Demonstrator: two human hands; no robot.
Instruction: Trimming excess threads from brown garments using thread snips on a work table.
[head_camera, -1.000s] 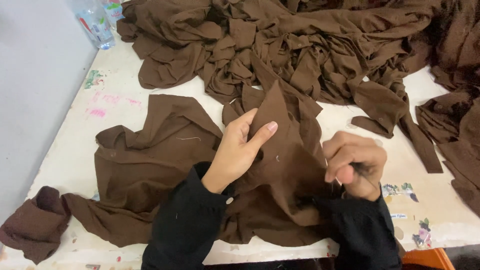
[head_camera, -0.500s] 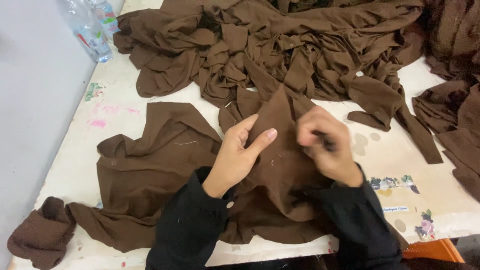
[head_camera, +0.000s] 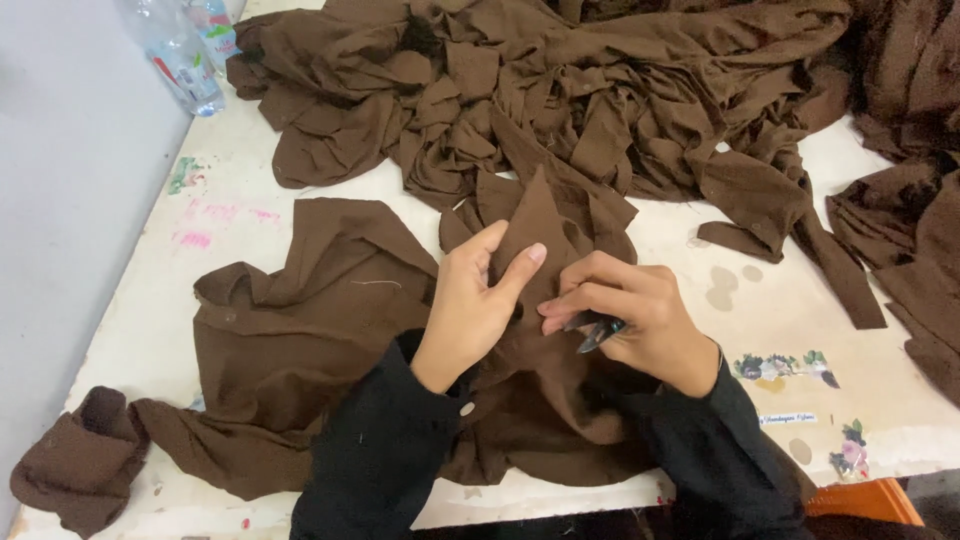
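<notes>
The fingers (head_camera: 520, 262) of the left hand (head_camera: 470, 310) are curling around a raised fold of the brown garment (head_camera: 300, 340), thumb and forefinger pinching the cloth; the right hand (head_camera: 630, 315) is closing its fingers on a small dark snipping tool (head_camera: 598, 330), whose tip is touching the same fold just beside the left thumb; both black sleeves (head_camera: 380, 460) are lying over the garment's near edge and hiding part of it. Behind the hands a big heap of brown fabric pieces (head_camera: 560, 90) is crowding the far half of the white table (head_camera: 780, 300), with more brown cloth (head_camera: 910, 250) spilling along the right side; a crumpled brown scrap (head_camera: 75, 470) is sitting at the near left corner, and a clear plastic bottle (head_camera: 185, 50) is lying at the far left. The garment is spreading flat across the near table, its long axis running left to right, while the pinched fold is pointing up and away from the person; it is plain dark brown, soft and wrinkled.
</notes>
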